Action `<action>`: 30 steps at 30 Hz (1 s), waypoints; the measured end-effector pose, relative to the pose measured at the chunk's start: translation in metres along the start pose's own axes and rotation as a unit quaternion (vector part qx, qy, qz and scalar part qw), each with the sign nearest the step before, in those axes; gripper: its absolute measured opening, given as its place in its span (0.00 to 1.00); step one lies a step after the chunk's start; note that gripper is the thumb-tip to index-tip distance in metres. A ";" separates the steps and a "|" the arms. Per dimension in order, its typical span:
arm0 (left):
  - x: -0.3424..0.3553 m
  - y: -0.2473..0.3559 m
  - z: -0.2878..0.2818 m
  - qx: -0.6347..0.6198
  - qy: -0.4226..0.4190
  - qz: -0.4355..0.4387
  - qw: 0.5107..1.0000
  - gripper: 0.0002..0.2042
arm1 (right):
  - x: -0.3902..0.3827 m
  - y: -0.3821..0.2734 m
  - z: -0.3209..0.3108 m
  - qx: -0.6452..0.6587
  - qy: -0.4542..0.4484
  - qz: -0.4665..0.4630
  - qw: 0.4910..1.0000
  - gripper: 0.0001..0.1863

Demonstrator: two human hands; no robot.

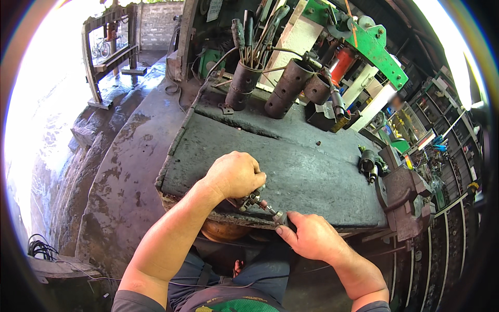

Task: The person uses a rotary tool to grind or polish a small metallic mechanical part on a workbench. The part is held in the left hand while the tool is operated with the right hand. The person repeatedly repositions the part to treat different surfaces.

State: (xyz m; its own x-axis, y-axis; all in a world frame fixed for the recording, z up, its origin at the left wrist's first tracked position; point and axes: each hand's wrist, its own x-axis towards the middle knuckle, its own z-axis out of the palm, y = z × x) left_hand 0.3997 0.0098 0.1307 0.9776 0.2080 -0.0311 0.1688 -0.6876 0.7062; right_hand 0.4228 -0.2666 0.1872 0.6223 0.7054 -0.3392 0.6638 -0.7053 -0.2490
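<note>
Left hand [236,176] fisted round a small metal fitting [253,198] at the desk's [306,177] near edge. Right hand [311,236] pinches a tool [275,214] against the fitting. Vise [403,200] right; rusty tubes [280,86] holding tools at back.

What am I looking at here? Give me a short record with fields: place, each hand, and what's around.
Place: grimy metal workbench in a cluttered workshop
Left hand: closed over a small metal part at the bench's near edge
Right hand: fingers pinching the end of a thin tool that reaches into the part
Back of bench: rusty pipe holders, one stuffed with hand tools
Right edge: bench vise
Near the vise: small dark cylindrical part
</note>
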 end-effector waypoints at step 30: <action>0.000 0.000 0.000 0.007 0.003 0.002 1.000 0.21 | 0.000 0.003 0.001 0.009 0.004 -0.025 1.000 0.30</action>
State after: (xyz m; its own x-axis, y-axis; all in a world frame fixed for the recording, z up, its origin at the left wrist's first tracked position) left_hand 0.3995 0.0098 0.1307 0.9773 0.2104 -0.0237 0.1672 -0.6985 0.6958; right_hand 0.4241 -0.2690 0.1857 0.5925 0.7400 -0.3184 0.6858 -0.6707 -0.2824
